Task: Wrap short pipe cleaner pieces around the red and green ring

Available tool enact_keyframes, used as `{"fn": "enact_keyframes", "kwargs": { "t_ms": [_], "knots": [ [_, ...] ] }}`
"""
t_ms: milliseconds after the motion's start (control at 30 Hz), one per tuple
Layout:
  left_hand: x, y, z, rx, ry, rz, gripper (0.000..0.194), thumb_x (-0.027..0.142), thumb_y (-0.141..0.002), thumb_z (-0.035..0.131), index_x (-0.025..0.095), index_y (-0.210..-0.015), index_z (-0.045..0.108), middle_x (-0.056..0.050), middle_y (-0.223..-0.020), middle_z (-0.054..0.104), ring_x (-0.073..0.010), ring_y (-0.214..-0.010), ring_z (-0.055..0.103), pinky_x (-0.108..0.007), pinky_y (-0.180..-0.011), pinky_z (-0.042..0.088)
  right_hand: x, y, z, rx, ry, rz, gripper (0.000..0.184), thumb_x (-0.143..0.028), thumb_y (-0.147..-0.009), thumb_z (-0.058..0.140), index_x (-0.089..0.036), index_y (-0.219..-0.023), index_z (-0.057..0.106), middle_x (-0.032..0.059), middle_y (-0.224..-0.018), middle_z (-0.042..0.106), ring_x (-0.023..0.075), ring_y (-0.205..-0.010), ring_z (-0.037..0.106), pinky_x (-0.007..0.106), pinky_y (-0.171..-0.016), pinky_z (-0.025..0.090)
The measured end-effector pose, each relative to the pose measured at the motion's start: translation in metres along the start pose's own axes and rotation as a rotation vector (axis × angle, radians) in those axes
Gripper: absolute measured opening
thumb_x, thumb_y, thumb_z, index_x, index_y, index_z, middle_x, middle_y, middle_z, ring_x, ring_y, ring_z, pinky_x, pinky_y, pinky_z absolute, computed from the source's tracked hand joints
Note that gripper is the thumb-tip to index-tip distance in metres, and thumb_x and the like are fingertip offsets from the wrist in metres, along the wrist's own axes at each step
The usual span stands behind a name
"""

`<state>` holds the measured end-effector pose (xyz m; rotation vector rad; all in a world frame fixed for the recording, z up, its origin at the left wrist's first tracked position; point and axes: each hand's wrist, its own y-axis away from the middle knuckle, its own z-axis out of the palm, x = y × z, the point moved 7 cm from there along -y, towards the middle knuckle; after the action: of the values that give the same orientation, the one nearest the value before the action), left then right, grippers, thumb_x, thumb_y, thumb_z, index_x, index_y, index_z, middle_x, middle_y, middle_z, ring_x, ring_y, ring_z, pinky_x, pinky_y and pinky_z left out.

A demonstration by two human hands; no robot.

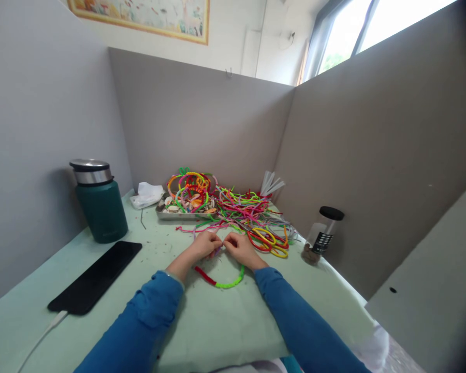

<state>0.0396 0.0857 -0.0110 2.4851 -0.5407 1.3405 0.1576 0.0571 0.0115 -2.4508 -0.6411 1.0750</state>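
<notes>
A curved pipe-cleaner ring (227,285), fuzzy red on one side and bright green on the other, hangs below my hands just over the cloth. My left hand (206,245) is closed in a pinch at its upper part, where a bit of purple shows under the fingers. Right beside it, my right hand (238,248) pinches the ring too, its fingertips almost meeting the left ones. What exactly lies between the fingertips is hidden. Scissors with red and yellow handles (270,239) lie just beyond my right hand.
Behind the hands, a metal tray (186,215) holds coloured rings and shell-like pieces. Loose pipe cleaners (244,204) heap up to its right. A green bottle (101,207) and black phone (97,277) are at left, a clear jar (321,235) at right. Grey partitions (202,114) enclose the table.
</notes>
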Motion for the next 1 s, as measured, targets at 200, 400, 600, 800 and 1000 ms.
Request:
{"fn": "enact_keyframes", "kwargs": {
  "t_ms": [200,400,600,800,1000],
  "knots": [
    [-0.0011,0.0021,0.0012,-0.018,0.053,-0.031,0.027,0.035,-0.075,0.049,0.013,-0.059,0.052,0.003,-0.042,0.047,-0.0057,-0.031,0.037,-0.019,-0.036,0.026,-0.0017,0.0003,0.0005,-0.006,0.020,-0.010,0.010,-0.018,-0.077,0.051,-0.017,-0.070,0.058,-0.0023,-0.062,0.056,0.0092,-0.057,0.047,0.020,-0.055,0.032],
    [-0.0002,0.0038,0.0034,-0.057,0.130,-0.042,0.025,0.030,-0.075,0.049,0.013,-0.057,0.052,0.003,-0.041,0.047,-0.0052,-0.030,0.037,-0.019,-0.034,0.024,-0.0012,0.0004,0.0008,-0.015,0.036,-0.005,0.009,-0.019,-0.077,0.052,-0.017,-0.070,0.058,-0.0023,-0.062,0.056,0.0091,-0.056,0.047,0.020,-0.054,0.032],
    [-0.0034,0.0073,0.0069,-0.153,0.302,-0.086,0.028,0.036,-0.072,0.054,0.011,-0.058,0.055,0.003,-0.037,0.044,-0.0047,-0.029,0.033,-0.019,-0.033,0.024,-0.0040,0.0020,0.0009,-0.030,-0.001,-0.011,0.011,-0.021,-0.079,0.051,-0.017,-0.072,0.058,-0.0018,-0.063,0.057,0.0093,-0.057,0.047,0.020,-0.055,0.033],
    [-0.0027,0.0059,0.0072,-0.174,0.380,-0.081,0.031,0.038,-0.072,0.053,0.010,-0.060,0.057,0.002,-0.038,0.046,-0.0057,-0.030,0.036,-0.019,-0.034,0.026,-0.0043,0.0010,-0.0009,-0.012,-0.016,0.001,0.012,-0.022,-0.080,0.051,-0.017,-0.072,0.058,-0.0012,-0.065,0.058,0.0099,-0.059,0.048,0.021,-0.056,0.034],
    [0.0019,0.0049,0.0052,-0.129,0.175,-0.059,0.016,0.024,-0.071,0.054,0.010,-0.069,0.060,0.002,-0.043,0.051,-0.0060,-0.034,0.040,-0.019,-0.039,0.032,0.0009,-0.0003,-0.0010,0.003,0.000,0.017,0.011,-0.020,-0.079,0.051,-0.017,-0.072,0.059,-0.0013,-0.064,0.057,0.0103,-0.059,0.047,0.021,-0.056,0.033]
  ]
}}
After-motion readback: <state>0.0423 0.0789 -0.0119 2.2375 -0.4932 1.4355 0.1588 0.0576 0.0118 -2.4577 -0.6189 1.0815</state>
